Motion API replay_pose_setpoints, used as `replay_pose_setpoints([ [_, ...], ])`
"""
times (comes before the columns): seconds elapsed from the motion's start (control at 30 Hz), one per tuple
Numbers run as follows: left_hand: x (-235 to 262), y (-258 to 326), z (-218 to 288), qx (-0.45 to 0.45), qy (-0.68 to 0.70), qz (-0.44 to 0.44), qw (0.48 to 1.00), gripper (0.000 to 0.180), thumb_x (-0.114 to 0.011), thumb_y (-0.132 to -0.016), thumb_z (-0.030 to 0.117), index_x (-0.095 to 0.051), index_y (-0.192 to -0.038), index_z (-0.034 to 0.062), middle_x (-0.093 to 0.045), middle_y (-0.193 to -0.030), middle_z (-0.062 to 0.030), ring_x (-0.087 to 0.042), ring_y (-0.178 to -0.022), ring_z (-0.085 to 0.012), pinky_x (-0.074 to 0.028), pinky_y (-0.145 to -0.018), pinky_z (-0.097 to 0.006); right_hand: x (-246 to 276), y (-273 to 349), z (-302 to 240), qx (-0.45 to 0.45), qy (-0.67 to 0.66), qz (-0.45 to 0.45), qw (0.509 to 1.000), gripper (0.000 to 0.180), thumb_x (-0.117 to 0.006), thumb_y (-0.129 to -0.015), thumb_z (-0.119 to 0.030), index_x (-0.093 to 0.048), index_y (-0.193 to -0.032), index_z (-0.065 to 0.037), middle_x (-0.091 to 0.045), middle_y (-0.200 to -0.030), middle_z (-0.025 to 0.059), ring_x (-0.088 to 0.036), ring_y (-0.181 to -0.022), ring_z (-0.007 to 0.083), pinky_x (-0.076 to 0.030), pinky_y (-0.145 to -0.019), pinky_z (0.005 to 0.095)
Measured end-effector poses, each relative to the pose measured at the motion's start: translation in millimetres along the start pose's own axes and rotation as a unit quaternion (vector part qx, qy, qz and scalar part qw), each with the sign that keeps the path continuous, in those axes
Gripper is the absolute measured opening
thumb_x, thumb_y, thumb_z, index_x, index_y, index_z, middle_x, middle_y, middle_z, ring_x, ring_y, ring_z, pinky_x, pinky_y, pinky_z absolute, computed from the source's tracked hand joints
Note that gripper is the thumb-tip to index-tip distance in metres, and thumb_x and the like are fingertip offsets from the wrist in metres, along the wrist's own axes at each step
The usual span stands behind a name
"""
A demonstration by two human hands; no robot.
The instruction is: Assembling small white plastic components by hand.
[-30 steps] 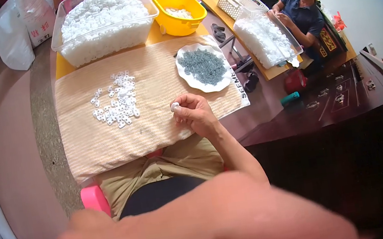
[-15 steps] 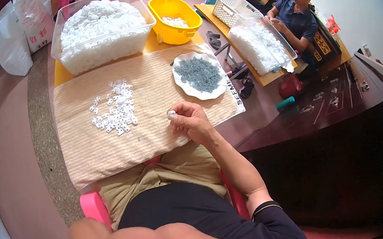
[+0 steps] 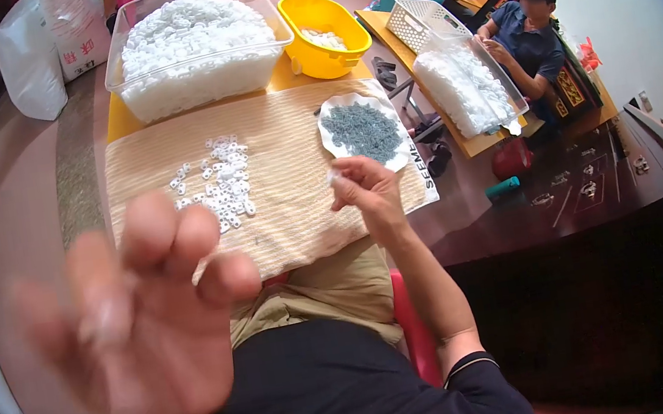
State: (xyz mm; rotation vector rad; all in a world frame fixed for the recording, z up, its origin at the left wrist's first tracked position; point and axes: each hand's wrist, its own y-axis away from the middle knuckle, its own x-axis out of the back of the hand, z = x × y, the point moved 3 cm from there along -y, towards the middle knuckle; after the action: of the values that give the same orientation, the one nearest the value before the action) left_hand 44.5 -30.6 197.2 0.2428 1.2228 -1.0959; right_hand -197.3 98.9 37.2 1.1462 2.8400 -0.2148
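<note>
White pieces lie on the towel beyond the raised left hand, whose blurred fingers are spread open; the right hand pinches one small piece near the plate; farther stands the yellow basin.

The pieces are white, with dark spots. The bits are blue-grey, and the plate is white. The towel is beige with fine paler stripes. The desk is yellow-orange, the tub is bright yellow, and the bin is clear. The near shirt is black with pale lines at the sleeve edges. The trousers are khaki; the chair is pinkish red. The floor is dull pink.
</note>
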Motion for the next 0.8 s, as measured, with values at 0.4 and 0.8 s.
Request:
replay_pose_setpoints([
  [0.4, 141, -17, -80, 0.072, -0.109, 0.278, 0.952, 0.020, -0.057, -0.095, 0.023, -0.062, -0.087, 0.0058, -0.064, -0.097, -0.0072, -0.061, -0.086, -0.0135, -0.053, -0.076, -0.030, 27, -94, -84, 0.260, 0.242, 0.099, 0.929, 0.012, -0.064, -0.089, -0.006, -0.067, -0.100, -0.002, -0.060, -0.071, 0.0010, -0.056, -0.059, 0.0059, -0.048, -0.054, 0.0207],
  [0.8, 170, -1, -120, 0.140, -0.182, 0.297, 0.927, 0.020, -0.057, -0.095, 0.022, -0.061, -0.085, 0.0046, -0.064, -0.093, -0.0060, -0.059, -0.083, -0.0119, -0.052, -0.072, -0.027, 68, -245, -72, 0.342, 0.535, 0.084, 0.768, 0.026, -0.063, -0.088, -0.013, -0.068, -0.111, -0.003, -0.069, -0.085, 0.0088, -0.060, -0.060, 0.0110, -0.049, -0.055, 0.0235],
])
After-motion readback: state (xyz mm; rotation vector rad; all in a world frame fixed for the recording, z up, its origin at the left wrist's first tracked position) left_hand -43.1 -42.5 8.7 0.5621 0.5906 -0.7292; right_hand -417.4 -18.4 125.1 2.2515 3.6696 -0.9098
